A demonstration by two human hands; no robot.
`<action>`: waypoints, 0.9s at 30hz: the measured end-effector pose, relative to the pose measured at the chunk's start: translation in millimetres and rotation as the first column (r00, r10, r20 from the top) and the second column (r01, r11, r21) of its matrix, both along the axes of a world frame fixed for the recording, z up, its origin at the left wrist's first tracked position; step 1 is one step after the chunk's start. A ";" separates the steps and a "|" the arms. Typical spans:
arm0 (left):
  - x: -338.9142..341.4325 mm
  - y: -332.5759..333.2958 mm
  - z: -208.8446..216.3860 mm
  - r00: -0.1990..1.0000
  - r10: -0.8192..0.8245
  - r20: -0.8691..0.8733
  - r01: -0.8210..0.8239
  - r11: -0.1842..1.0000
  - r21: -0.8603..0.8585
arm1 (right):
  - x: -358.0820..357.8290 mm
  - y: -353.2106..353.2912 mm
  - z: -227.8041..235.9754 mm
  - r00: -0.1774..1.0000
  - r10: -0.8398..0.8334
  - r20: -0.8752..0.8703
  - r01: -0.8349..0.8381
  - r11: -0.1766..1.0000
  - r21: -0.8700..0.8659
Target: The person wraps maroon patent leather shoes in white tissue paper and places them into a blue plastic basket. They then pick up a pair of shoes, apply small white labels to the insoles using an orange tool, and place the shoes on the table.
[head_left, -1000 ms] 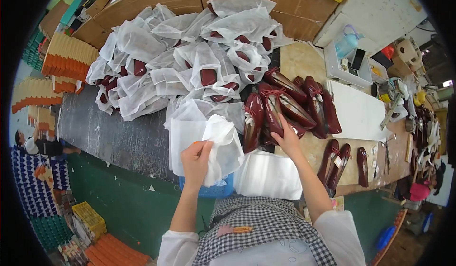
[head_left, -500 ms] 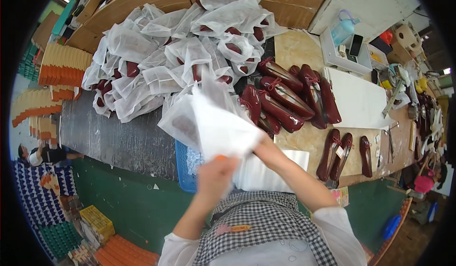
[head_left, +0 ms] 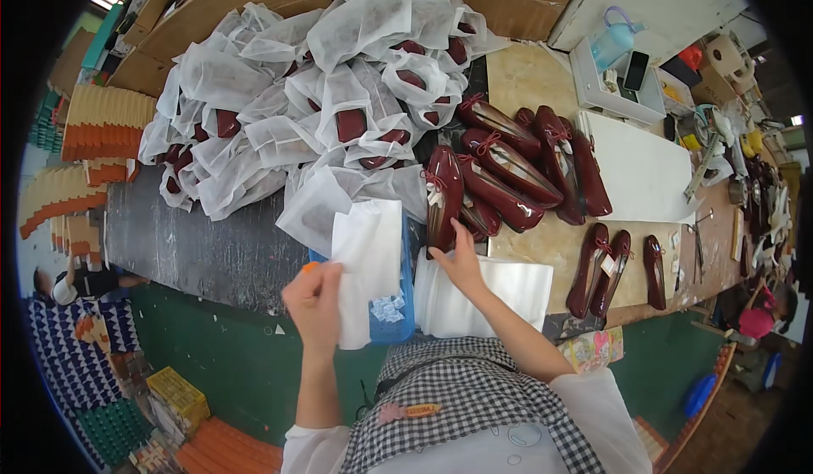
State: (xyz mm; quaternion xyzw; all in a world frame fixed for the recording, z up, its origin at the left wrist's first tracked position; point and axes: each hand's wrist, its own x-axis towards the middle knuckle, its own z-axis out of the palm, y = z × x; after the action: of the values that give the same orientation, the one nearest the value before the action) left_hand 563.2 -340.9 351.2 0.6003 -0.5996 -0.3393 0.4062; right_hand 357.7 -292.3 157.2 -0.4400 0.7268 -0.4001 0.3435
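Note:
My left hand [head_left: 315,300] pinches the edge of a flat white bag of thin cloth [head_left: 366,262], which hangs over the blue basket. Something orange shows at that hand's fingertip. With thumb and fingers, my right hand [head_left: 460,261] grips the heel end of a burgundy ballet flat [head_left: 444,190] that has a bow. More burgundy flats [head_left: 512,173] lie in a heap just right of it. Under my right wrist is a stack of white bags [head_left: 508,296]. Ahead of my left hand rises a large pile of bagged shoes [head_left: 339,118].
The blue basket [head_left: 405,326] holds small white-and-blue packets [head_left: 387,308]. Three separate flats [head_left: 600,275] lie at the right, near a white board [head_left: 635,173]. A white bin [head_left: 618,93] holds a bottle and a phone. Stacked insoles [head_left: 114,123] stand at the left; a person [head_left: 80,279] is beyond.
My hands have moved apart. The left has drawn the white bag left and down; the right has let go of it and reached the shoe's heel.

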 end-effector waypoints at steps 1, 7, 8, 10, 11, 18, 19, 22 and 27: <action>-7.5 2.3 3.8 0.997 -0.040 0.065 0.041 0.999 -0.007 | 10.2 -8.7 -7.2 0.991 -0.041 -0.126 0.038 0.999 -0.031; -36.8 8.5 -36.9 0.996 -0.084 0.021 0.081 0.990 0.119 | 10.8 -0.4 37.6 0.975 0.097 0.200 -0.079 0.992 -0.097; -40.6 14.6 -45.5 0.995 -0.103 0.004 0.101 0.983 0.150 | 17.0 7.2 58.4 0.861 0.162 0.482 -0.198 0.980 0.025; -45.3 23.5 -62.2 0.991 -0.099 -0.092 0.117 0.970 0.214 | 23.3 13.8 84.2 0.750 0.175 0.637 -0.287 0.955 0.075; -45.6 25.9 -65.9 0.991 -0.084 -0.109 0.106 0.970 0.218 | 24.6 14.1 92.4 0.822 0.179 0.541 -0.238 0.970 0.040; -12.3 9.5 -52.7 0.997 0.052 -0.056 -0.044 0.991 0.130 | -14.2 17.8 15.9 0.976 0.191 -0.109 -0.198 0.978 -0.065; -14.1 10.2 -49.4 1.000 0.011 0.003 -0.011 0.995 0.101 | -1.6 10.7 10.5 0.942 0.143 -0.304 -0.170 0.983 -0.065; -24.9 11.2 -39.9 0.987 -0.086 0.135 0.081 0.996 0.044 | 17.4 -8.7 -2.2 0.868 0.147 -0.474 -0.120 0.989 0.088; -27.8 1.7 -46.6 0.944 -0.161 0.288 0.168 0.986 -0.001 | -20.0 0.5 -2.2 0.986 0.144 0.088 -0.135 0.985 -0.106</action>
State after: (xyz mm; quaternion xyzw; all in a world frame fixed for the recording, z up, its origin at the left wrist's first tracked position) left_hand 535.4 -339.2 304.7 0.5857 -0.7044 -0.2737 0.2930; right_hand 337.7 -291.8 155.0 -0.4869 0.6562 -0.4313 0.3825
